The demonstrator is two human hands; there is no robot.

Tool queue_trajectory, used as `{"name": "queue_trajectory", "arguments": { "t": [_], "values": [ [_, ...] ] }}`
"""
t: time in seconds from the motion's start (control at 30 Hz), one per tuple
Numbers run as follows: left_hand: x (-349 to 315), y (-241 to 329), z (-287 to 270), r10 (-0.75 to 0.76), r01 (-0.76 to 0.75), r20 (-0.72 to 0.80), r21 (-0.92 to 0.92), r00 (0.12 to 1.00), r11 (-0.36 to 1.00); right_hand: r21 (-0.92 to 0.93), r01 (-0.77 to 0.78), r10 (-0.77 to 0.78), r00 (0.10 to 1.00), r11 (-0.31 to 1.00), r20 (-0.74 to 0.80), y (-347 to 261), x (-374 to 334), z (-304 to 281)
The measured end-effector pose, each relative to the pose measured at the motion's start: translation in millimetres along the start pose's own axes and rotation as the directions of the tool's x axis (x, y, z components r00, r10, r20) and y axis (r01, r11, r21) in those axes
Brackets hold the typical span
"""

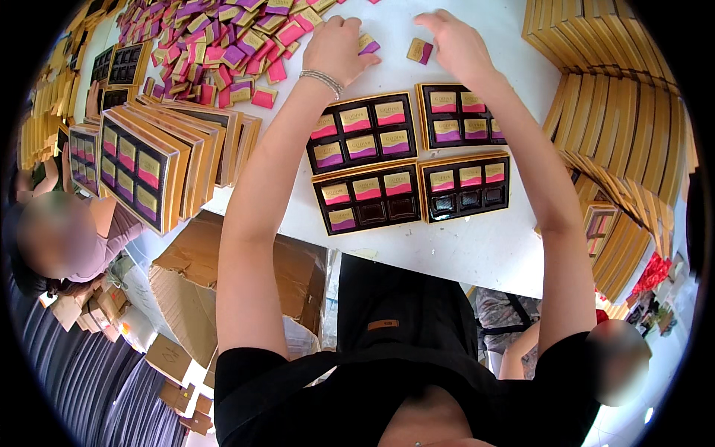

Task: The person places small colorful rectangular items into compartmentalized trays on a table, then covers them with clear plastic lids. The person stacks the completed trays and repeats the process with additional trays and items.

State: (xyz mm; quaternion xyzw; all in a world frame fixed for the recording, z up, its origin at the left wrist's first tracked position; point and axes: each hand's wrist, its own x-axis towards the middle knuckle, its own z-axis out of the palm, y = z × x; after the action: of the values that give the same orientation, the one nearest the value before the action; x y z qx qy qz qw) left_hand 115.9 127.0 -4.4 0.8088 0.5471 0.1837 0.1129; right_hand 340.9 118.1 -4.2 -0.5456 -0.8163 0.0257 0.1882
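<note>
My left hand [339, 54] is at the near edge of a heap of wrapped chocolate squares [231, 46], thumb apart from the fingers. A purple-and-gold square [367, 44] lies between its thumb and fingers. Fingers apart, my right hand [456, 46] is beside another purple-and-gold square [420, 51] on the white table. Below my hands are black-lined gold boxes. The back left box [363, 134] has its wells filled; my right forearm partly covers the back right box [454, 117]. The front left box [366, 197] has two bare wells, the front right box [467, 188] three.
Filled boxes [134, 167] stand on edge in a row at left. Tall stacks of gold boxes [618, 119] line the right side. An open cardboard carton [190, 290] is below the table's near edge. Other people are at left and lower right.
</note>
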Motion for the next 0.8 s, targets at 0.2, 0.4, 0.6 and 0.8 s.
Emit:
{"name": "queue_trajectory", "arguments": {
  "t": [0.2, 0.4, 0.6, 0.8],
  "values": [
    [-9.1, -0.3, -19.5, -0.006, -0.007, 0.329, 0.036, 0.944, 0.999, 0.406, 0.334, -0.448, 0.865, 0.851, 0.227, 24.6, 5.1, -9.8],
    [-149.5, 43.9, -76.7, 0.286, -0.219, 0.101, -0.421, 0.953, 0.88, 0.305, 0.103, -0.134, 0.987, 0.947, 0.085, -32.9, -36.5, -59.1],
    [-235.0, 60.3, -57.4, 0.235, -0.169, 0.196, -0.306, 0.952, 0.937, 0.417, 0.155, -0.21, 0.974, 0.896, 0.089, -128.5, -189.7, -56.3],
    [-263.9, 74.2, -49.2, 0.241, -0.234, 0.141, -0.062, 0.96, 0.97, 0.264, 0.159, -0.193, 0.975, 0.951, 0.109, -142.2, -222.8, -44.9]
  ]
}}
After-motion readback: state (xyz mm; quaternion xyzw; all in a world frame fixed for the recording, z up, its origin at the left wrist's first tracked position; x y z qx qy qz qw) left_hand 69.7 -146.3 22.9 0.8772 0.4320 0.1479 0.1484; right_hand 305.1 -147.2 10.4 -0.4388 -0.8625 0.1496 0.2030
